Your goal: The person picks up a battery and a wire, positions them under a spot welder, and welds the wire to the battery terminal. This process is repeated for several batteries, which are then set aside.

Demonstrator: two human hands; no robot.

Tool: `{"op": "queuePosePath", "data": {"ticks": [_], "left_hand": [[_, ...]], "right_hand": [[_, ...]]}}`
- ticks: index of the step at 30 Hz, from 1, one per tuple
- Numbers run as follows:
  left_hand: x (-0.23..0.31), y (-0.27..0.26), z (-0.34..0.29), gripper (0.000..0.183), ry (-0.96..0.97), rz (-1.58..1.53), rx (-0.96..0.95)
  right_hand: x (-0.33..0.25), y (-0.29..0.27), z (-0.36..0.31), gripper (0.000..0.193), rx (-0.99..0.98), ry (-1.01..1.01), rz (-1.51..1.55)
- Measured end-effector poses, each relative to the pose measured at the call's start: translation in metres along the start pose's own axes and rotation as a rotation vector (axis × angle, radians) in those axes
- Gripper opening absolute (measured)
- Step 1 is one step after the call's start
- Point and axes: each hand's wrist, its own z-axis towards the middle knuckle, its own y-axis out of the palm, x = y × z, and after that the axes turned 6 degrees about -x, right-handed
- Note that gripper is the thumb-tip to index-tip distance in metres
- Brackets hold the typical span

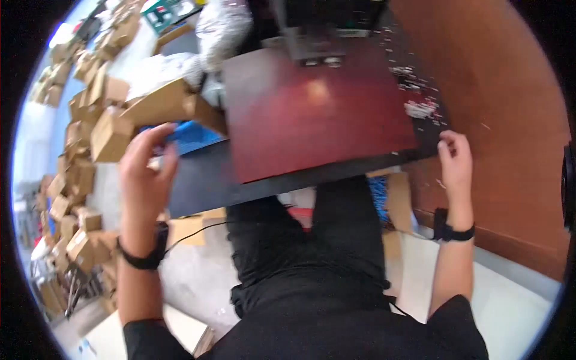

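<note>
My left hand (146,162) is raised at the left, thumb and fingers apart and curved, with nothing visible in it. It hovers at the near side of an open cardboard box (161,102) with a bright blue plastic bag (195,137) in it. At the right, my right hand (457,157) is beside the corner of the black worktable (204,183), fingers loosely bent and no object showing in it. Between the hands a dark red board (318,132) lies flat on the table. Above its far edge stands a dark machine (321,36), blurred.
Small white pieces (422,109) lie scattered along the table's right side. A brown wooden panel (498,108) rises at the right. Many cardboard boxes (111,135) are piled at the left, near translucent plastic bags (222,30) and a green crate (158,16). A black cable (195,233) hangs by my left wrist.
</note>
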Motion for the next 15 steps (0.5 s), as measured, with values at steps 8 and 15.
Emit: {"op": "queuePosePath", "data": {"ticks": [8, 15], "left_hand": [[0.088, 0.061, 0.033, 0.016, 0.227, -0.017, -0.132], [0.099, 0.072, 0.047, 0.021, 0.240, 0.099, -0.184]], "right_hand": [[0.019, 0.031, 0.077, 0.028, -0.131, -0.051, -0.353], [0.011, 0.036, 0.091, 0.023, -0.051, 0.047, -0.211]]}}
